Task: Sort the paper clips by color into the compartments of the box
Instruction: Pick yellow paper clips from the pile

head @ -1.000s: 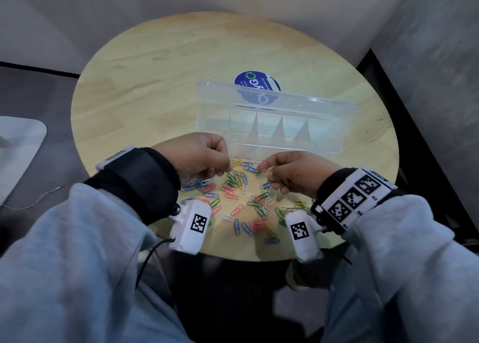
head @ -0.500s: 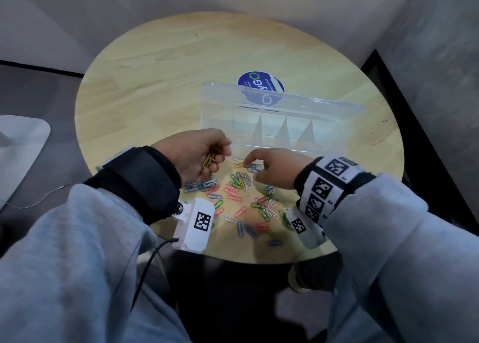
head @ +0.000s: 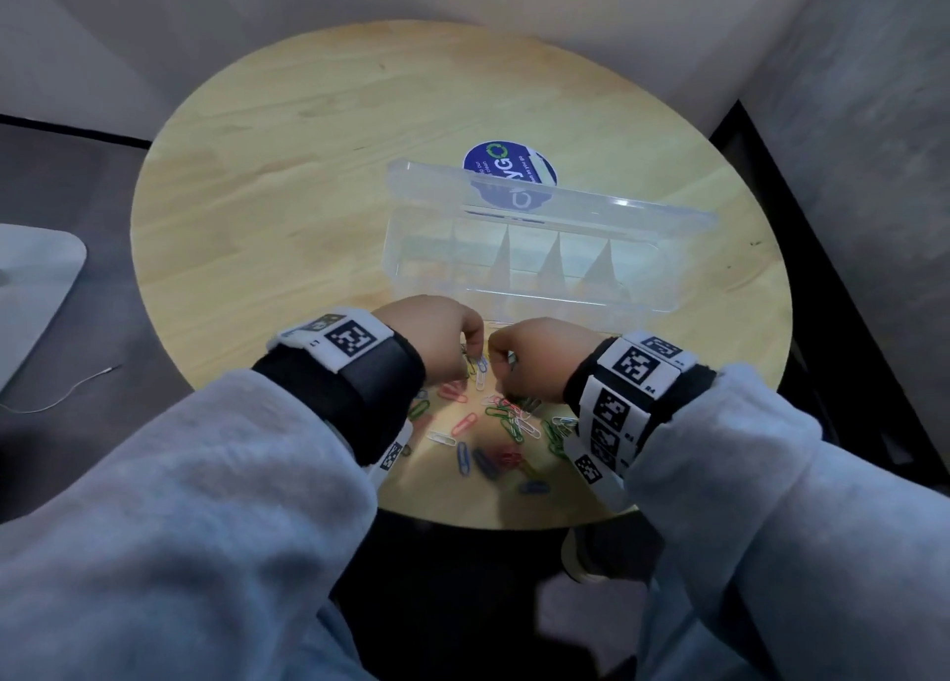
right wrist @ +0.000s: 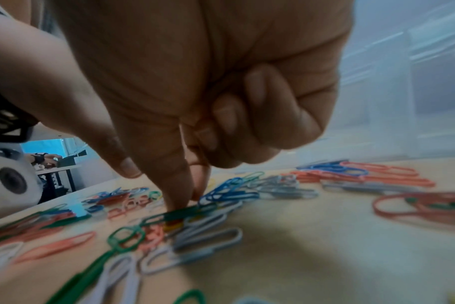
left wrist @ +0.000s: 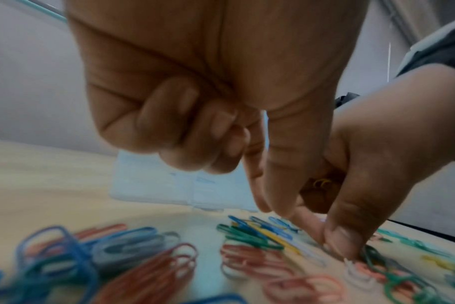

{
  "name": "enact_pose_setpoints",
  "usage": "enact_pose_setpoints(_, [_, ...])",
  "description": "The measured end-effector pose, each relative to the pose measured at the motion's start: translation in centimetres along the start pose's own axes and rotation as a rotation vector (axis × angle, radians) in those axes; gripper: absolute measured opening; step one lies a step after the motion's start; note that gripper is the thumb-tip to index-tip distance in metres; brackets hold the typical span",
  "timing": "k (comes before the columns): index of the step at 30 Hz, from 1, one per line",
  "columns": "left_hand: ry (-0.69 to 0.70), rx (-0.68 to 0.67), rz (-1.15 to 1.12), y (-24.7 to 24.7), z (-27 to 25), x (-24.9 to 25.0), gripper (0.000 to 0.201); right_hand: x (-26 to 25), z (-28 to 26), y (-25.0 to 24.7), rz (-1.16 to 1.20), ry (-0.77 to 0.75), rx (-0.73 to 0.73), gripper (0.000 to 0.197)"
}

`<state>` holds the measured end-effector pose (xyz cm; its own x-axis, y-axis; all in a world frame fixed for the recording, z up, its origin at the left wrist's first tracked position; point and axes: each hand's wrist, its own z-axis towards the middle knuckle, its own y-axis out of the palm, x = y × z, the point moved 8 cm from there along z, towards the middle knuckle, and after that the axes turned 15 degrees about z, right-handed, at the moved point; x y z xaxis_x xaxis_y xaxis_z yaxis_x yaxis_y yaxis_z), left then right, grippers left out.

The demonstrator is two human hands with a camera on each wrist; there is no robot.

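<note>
Loose paper clips (head: 506, 423) in red, blue, green, white and yellow lie scattered by the table's near edge. Behind them stands the clear compartment box (head: 663, 289), its lid (head: 591, 207) upright. My left hand (head: 475, 354) hovers over the pile, thumb and forefinger (left wrist: 278, 197) pointing down at blue clips (left wrist: 260, 224), the other fingers curled tight into the palm. My right hand (head: 501, 366) pinches down into the pile with thumb and forefinger (right wrist: 177, 191), on a green clip (right wrist: 185, 211) and a yellow one (right wrist: 173, 224). Yellow clips (left wrist: 322, 182) show inside its curled fingers.
The round wooden table (head: 308, 166) carries a blue round sticker (head: 514, 163) behind the box. Walls close in at the back and right. A white object (head: 31, 279) and a thin cable (head: 61, 397) lie on the floor at left.
My left hand, which showed yellow clips in its palm, has turned palm down and moved right over the pile. My right hand came down next to it. The view has tilted.
</note>
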<state>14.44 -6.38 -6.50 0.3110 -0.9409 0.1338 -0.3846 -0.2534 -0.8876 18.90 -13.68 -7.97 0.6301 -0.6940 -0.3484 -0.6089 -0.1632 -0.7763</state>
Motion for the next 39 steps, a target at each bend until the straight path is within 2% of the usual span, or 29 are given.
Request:
enact_pose_setpoints(4, [-0.002, -0.025, 0.037, 0.1, 0.4, 0.6, 0.02, 0.7, -0.1, -0.9, 0.147, 0.03, 0.084, 0.019])
enact_pose_setpoints(7, [0.019, -0.045, 0.072, 0.4, 0.6, 0.9, 0.018, 1.0, 0.1, -1.1, 0.159, 0.038, 0.085, 0.028])
enact_pose_setpoints(13, [-0.003, -0.054, 0.129, 0.6, 0.3, 0.0, 0.011, 0.9, 0.3, -0.9, 0.191, 0.042, 0.093, 0.011])
enact_pose_setpoints(16, [-0.025, -0.038, 0.082, 0.5, -0.1, -0.8, 0.008, 0.8, 0.6, -1.0, 0.163, 0.076, 0.13, 0.009])
enact_pose_setpoints(19, [-0.041, -0.041, -0.009, 0.3, -0.5, -1.9, 0.011, 0.9, 1.2, -0.6, 0.076, 0.121, 0.123, 0.008])
enact_pose_setpoints(23, [-0.037, -0.05, -0.204, 0.0, -1.0, -3.4, 0.019, 0.8, 1.7, 0.1, 0.057, 0.172, 0.056, 0.02])
enact_pose_setpoints(26, [-0.026, -0.047, -0.357, -0.5, -1.5, -4.1, 0.017, 0.7, 2.0, 1.0, 0.068, 0.213, -0.031, 0.011])
enact_pose_setpoints(28, [-0.033, -0.044, -0.428, -1.0, -1.9, -4.7, 0.014, 0.8, 1.7, 0.8, 0.14, 0.216, -0.016, 0.003])
enact_pose_setpoints(32, [-0.071, -0.046, -0.625, -1.6, -2.3, -5.7, 0.013, 1.6, 0.6, -0.2, 0.287, 0.221, 0.04, 0.009])
enact_pose_setpoints(34, [-0.103, -0.027, -0.749, -1.9, -2.4, -6.0, 0.017, 1.7, 0.4, -0.8, 0.331, 0.223, 0.09, 0.002])
enact_pose_setpoints(37, [-0.159, 0.011, -0.958, -2.4, -2.2, -6.5, 0.028, 1.1, 0.5, -0.9, 0.324, 0.194, 0.116, 0.01])
enact_pose_setpoints(39, [-0.182, 0.048, -1.081, -2.8, -2.2, -7.0, 0.031, 0.4, 0.5, -0.3, 0.273, 0.172, 0.081, 0.01])
